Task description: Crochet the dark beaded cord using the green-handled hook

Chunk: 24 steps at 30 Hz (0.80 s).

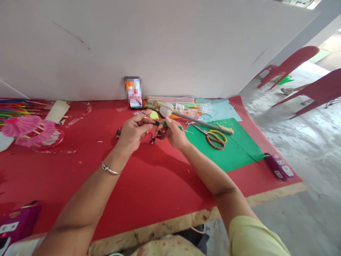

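Note:
Both of my hands meet above the red table covering (149,185). My left hand (134,131) is closed, pinching one end of a dark thin strand (157,123) with thumb and fingers. On the other side, my right hand (173,133) closes around a slim green-handled tool (165,124), its fingertips near the strand. The tool's exact kind is hidden by the fingers. Below the fingertips hangs a small dark piece (152,139) with coloured bits. A dark round bundle (118,133) shows partly behind my left wrist.
Scissors (215,138) with red and yellow handles lie on a green sheet (234,156), beside a grey stick (199,121) with a white ball (166,110). A phone (133,93) leans on the wall. Pink pleated pieces (29,131) sit left; a purple box (279,167) sits right.

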{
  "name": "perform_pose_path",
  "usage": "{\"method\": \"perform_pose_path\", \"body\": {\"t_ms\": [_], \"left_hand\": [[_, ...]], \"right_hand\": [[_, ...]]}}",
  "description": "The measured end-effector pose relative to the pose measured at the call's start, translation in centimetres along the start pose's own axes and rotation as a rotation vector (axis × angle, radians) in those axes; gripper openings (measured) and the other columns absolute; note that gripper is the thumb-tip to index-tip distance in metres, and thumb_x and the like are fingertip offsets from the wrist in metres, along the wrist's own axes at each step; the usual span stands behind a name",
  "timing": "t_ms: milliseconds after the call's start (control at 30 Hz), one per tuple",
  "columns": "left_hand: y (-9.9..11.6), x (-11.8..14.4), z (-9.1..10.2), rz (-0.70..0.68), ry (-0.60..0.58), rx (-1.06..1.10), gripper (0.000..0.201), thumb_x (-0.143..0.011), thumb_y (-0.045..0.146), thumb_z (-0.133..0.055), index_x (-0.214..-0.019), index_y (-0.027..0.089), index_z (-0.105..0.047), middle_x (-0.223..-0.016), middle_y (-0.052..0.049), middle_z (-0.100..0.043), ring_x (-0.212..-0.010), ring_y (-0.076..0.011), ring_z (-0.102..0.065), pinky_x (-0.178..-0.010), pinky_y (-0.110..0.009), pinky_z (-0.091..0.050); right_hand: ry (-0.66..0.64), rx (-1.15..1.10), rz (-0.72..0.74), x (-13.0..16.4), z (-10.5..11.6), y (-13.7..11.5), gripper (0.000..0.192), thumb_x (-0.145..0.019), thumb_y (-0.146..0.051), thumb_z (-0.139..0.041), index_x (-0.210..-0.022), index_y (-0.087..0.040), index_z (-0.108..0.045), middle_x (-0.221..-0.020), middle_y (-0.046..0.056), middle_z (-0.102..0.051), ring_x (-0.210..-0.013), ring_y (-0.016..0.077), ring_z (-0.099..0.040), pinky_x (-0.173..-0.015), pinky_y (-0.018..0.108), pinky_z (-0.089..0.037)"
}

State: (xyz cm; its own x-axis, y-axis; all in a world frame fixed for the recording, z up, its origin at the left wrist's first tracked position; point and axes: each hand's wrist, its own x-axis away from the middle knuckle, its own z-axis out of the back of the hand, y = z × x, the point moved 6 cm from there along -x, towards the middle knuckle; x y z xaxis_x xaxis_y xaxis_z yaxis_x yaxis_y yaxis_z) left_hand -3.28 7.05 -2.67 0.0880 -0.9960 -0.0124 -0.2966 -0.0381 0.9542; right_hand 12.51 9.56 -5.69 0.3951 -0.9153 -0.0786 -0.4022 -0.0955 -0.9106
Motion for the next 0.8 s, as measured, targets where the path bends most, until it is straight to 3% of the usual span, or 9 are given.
{"method": "perform_pose_path", "body": {"t_ms": [133, 267, 400, 500, 800], "left_hand": [[0.3, 0.1, -0.1, 0.021, -0.025, 0.008, 0.049, -0.061, 0.021, -0.091, -0.110, 0.020, -0.085, -0.079, 0.001, -0.073, -0.046, -0.0039, -0.037, -0.043, -0.024, -0.018], [0.6, 0.1, 0.4, -0.065, 0.048, -0.060, 0.034, -0.073, 0.032, -0.089, -0.105, 0.020, -0.087, -0.079, -0.002, -0.075, -0.046, -0.0049, -0.036, -0.043, -0.025, -0.020], [1.1, 0.4, 0.8, -0.217, 0.157, -0.173, 0.037, -0.074, 0.036, -0.093, -0.107, 0.021, -0.088, -0.094, -0.006, -0.083, -0.060, -0.0089, -0.050, -0.051, -0.025, -0.037], [1.1, 0.5, 0.9, -0.240, 0.190, -0.163, 0.037, -0.073, 0.036, -0.095, -0.106, 0.021, -0.089, -0.100, -0.008, -0.085, -0.070, -0.0121, -0.060, -0.059, -0.025, -0.046], [1.1, 0.4, 1.0, -0.244, 0.207, -0.157, 0.030, -0.074, 0.033, -0.094, -0.101, 0.021, -0.088, -0.099, -0.007, -0.084, -0.077, -0.0159, -0.065, -0.063, -0.028, -0.048]], "right_hand": [[-0.032, 0.052, -0.001, 0.1, 0.2, 0.2, 0.062, -0.085, -0.082, -0.077, -0.085, -0.020, -0.069, -0.080, 0.005, -0.071, -0.074, 0.0196, -0.075, -0.043, 0.021, -0.053], [-0.028, 0.086, 0.015, 0.1, 0.4, 0.4, 0.058, -0.089, -0.079, -0.075, -0.089, -0.020, -0.071, -0.081, 0.003, -0.070, -0.072, 0.0182, -0.075, -0.045, 0.021, -0.055], [-0.026, 0.163, 0.060, 0.3, 0.4, 0.2, 0.052, -0.096, -0.072, -0.072, -0.092, -0.020, -0.074, -0.085, 0.004, -0.073, -0.074, 0.0175, -0.075, -0.050, 0.022, -0.058], [-0.030, 0.176, 0.066, 0.4, 0.4, 0.2, 0.053, -0.097, -0.072, -0.071, -0.093, -0.019, -0.075, -0.086, 0.004, -0.074, -0.076, 0.0177, -0.076, -0.051, 0.022, -0.059], [-0.006, 0.144, 0.024, 0.3, 0.4, 0.2, 0.053, -0.095, -0.073, -0.071, -0.088, -0.020, -0.073, -0.083, 0.004, -0.072, -0.074, 0.0179, -0.074, -0.050, 0.023, -0.059]]}}
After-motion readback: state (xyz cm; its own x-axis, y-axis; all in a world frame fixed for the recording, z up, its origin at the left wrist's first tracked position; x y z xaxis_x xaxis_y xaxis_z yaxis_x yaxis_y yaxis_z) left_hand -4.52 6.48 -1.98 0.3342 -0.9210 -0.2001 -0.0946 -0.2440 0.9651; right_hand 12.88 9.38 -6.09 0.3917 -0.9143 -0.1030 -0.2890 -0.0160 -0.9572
